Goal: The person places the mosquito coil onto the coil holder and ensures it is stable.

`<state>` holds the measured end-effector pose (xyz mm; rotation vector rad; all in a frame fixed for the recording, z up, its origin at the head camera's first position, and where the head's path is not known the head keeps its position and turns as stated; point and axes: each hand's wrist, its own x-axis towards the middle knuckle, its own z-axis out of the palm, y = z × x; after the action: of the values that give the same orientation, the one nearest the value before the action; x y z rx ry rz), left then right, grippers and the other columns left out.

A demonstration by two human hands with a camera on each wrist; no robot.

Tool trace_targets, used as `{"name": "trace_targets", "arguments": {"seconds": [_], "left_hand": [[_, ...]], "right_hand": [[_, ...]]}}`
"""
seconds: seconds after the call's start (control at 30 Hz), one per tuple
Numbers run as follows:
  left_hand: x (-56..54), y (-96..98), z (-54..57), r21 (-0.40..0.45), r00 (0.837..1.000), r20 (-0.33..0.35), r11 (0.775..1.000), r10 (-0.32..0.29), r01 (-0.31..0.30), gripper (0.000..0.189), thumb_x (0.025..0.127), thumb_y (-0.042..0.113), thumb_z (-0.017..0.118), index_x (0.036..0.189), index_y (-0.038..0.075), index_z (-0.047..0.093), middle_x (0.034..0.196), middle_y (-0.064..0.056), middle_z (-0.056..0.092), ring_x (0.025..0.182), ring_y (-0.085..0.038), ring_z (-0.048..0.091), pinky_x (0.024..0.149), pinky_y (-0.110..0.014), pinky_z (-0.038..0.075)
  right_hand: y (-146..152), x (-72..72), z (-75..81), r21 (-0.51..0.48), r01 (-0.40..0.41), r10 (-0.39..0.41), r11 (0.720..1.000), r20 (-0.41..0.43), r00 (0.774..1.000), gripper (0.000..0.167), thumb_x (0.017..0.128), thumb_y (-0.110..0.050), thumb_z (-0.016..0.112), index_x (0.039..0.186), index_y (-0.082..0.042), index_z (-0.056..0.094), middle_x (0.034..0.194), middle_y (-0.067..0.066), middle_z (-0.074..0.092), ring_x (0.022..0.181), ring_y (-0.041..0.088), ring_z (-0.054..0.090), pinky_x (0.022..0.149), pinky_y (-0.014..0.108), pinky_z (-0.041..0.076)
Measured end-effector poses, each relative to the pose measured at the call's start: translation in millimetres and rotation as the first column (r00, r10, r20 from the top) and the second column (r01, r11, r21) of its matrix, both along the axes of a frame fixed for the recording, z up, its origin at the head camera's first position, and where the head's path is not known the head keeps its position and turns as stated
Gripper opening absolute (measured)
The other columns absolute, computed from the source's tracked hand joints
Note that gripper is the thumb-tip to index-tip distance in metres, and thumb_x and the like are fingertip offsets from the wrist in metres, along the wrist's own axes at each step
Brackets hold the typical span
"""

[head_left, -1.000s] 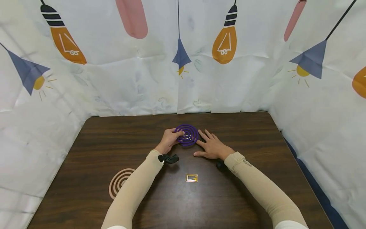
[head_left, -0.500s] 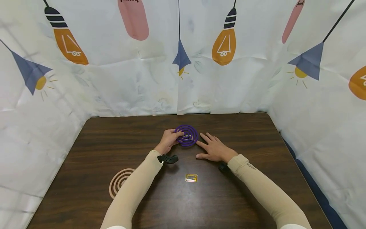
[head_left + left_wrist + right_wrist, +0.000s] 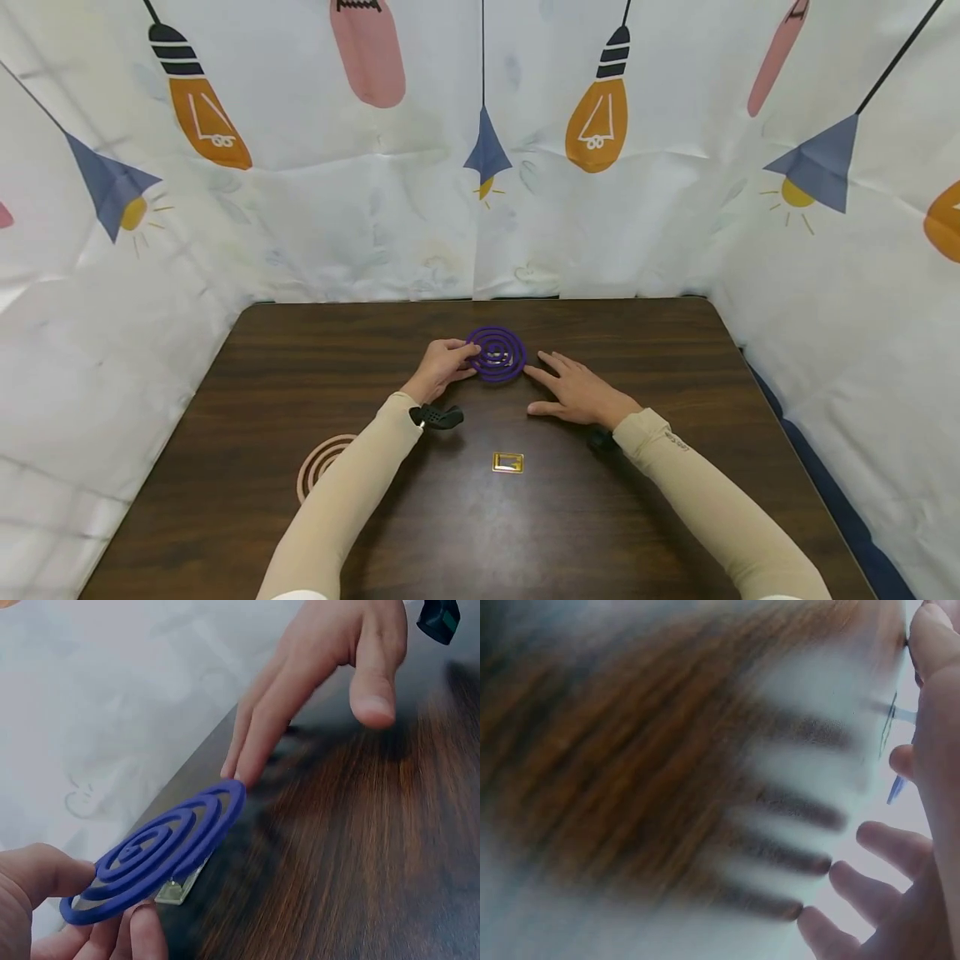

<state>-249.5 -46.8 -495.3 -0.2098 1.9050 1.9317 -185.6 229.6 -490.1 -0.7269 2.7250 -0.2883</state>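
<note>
A purple mosquito coil (image 3: 497, 381) is near the far middle of the table. My left hand (image 3: 441, 368) pinches its left edge, thumb on top and fingers below, as the left wrist view shows with the tilted coil (image 3: 112, 907). Beneath the coil a small metal stand (image 3: 171, 894) shows partly. My right hand (image 3: 581, 394) spreads its fingers over the table at the coil's right. Its fingertips (image 3: 238, 778) meet the coil's edge in the left wrist view; whether they press on it I cannot tell. In the right wrist view its fingers extend above the blurred tabletop.
A thin gold rectangular stand (image 3: 507, 462) lies flat between my forearms. A tan coil (image 3: 303, 477) lies at the left, partly covered by my left sleeve (image 3: 330, 500). White cloth (image 3: 420, 225) with printed lamps surrounds the dark wooden table (image 3: 637, 333).
My right hand has drawn a little to the right. My left thumb now covers less of the purple coil. The head view has shifted slightly.
</note>
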Motion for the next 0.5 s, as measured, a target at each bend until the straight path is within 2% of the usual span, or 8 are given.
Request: {"name": "trace_targets", "arguments": {"seconds": [0.13,0.37,0.5], "left_hand": [[2.5,-4.8,2.4,0.002,1.000,0.004,1.000,-0.011,0.011,0.043,0.099,0.016,0.069,0.134,-0.007,0.060,0.108,-0.007,0.066,0.081,-0.010,0.069,0.076,-0.021,0.063],[5.9,-14.1,8.3,-0.007,1.000,0.006,1.000,-0.013,0.013,0.036,0.100,0.016,0.068,0.127,-0.007,0.063,0.089,-0.002,0.068,0.075,-0.009,0.070,0.070,-0.020,0.062],[7.8,-21.5,11.3,-0.019,1.000,0.003,0.999,-0.027,0.027,0.036,0.100,0.015,0.068,0.128,-0.006,0.063,0.090,-0.003,0.071,0.077,-0.009,0.072,0.070,-0.020,0.062]], "right_hand": [[1.0,2.4,2.0,-0.025,-0.001,0.001,1.000,-0.019,1.000,0.081,0.099,-0.070,0.048,0.165,-0.027,0.028,0.173,0.017,0.021,0.159,0.043,0.025,0.126,0.062,0.028],[4.8,5.6,2.1,-0.047,-0.029,0.026,0.998,-0.047,0.999,0.079,0.100,-0.068,0.049,0.164,-0.026,0.031,0.171,0.018,0.025,0.156,0.044,0.031,0.123,0.062,0.034],[6.0,8.4,3.2,-0.059,-0.040,0.036,0.997,-0.064,0.997,0.079,0.100,-0.068,0.049,0.164,-0.024,0.032,0.170,0.019,0.027,0.154,0.044,0.034,0.122,0.062,0.036]]}}
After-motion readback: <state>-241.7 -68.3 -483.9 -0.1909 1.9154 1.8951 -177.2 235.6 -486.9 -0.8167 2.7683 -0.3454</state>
